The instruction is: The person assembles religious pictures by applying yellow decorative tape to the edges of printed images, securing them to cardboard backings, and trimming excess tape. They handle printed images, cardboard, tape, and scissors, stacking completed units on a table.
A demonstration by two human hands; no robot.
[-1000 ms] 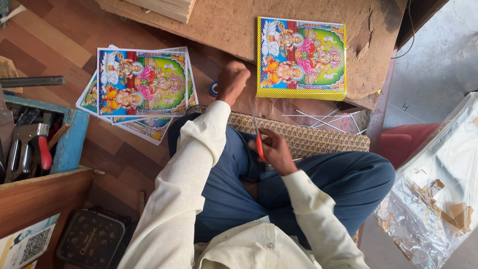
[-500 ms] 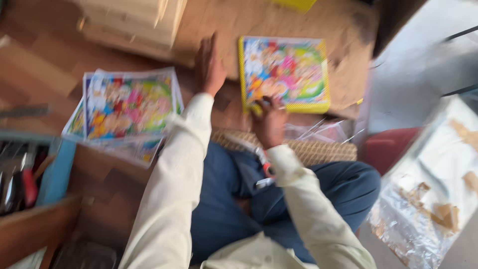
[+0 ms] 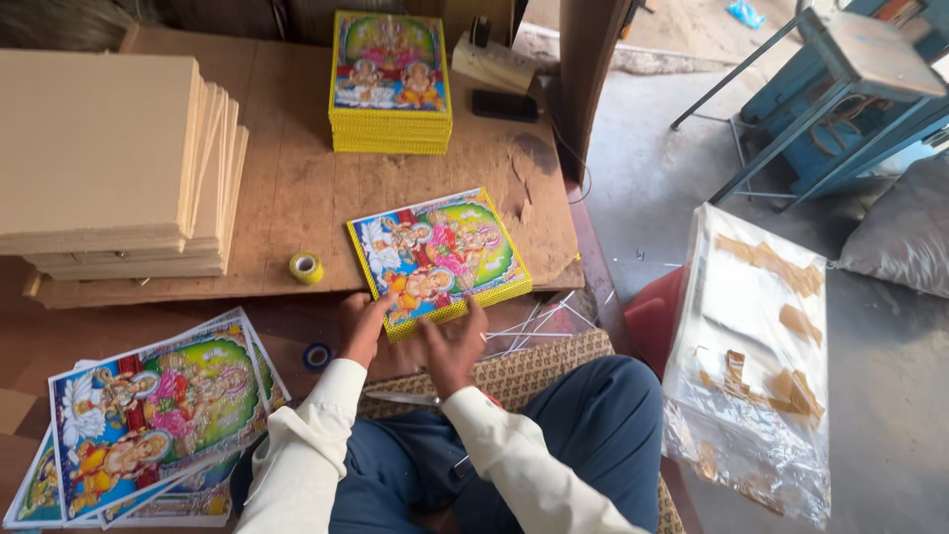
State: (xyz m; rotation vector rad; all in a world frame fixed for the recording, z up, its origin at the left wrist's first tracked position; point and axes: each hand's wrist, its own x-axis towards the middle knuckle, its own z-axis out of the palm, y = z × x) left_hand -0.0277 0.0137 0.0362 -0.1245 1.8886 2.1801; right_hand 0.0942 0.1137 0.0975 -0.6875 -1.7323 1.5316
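A colourful picture board [image 3: 440,255] with a yellow patterned edge lies on the low wooden platform [image 3: 297,198] in front of me. My left hand [image 3: 361,326] grips its near left corner. My right hand [image 3: 450,341] holds the near edge beside it. Scissors [image 3: 415,399] rest on my lap just behind my right wrist. A pile of loose matching prints [image 3: 148,415] lies on the floor to my left.
A stack of finished yellow-edged pictures [image 3: 390,84] stands at the back, and plain brown boards [image 3: 109,158] are stacked at left. Yellow tape [image 3: 306,267], blue tape [image 3: 316,356], a phone [image 3: 504,104], clear plastic sheeting [image 3: 751,356], a blue metal stand [image 3: 860,89].
The view has tilted up and forward. My right hand has let go of the red-handled scissors and moved onto the board's near edge. My left hand came to the near corner.
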